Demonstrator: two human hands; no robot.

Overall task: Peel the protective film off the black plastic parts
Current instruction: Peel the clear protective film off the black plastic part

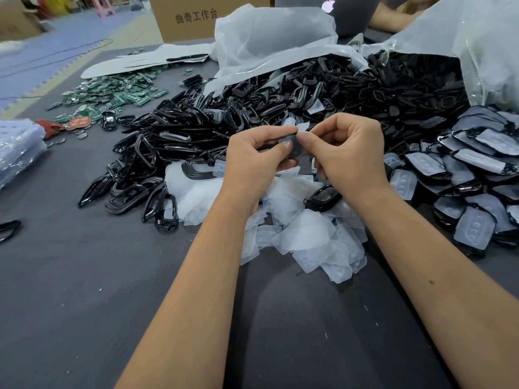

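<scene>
Left hand [257, 155] grips one black part [295, 148] above the tabletop [84, 276]; right hand [348, 153] pinches its film [302, 127]; peeled films [303, 234] heaped below; many covered parts [474, 164] remain at right.

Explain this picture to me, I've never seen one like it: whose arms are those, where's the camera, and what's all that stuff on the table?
There is no machine here: a person wears one camera on the head, looking down at their own arms. The left hand holds a black plastic part, while the right hand pinches its protective film to peel it. On the dark table lie a heap of black frames, a pile of peeled films, film-covered parts on the right, green circuit boards far left, and plastic bags behind.
</scene>
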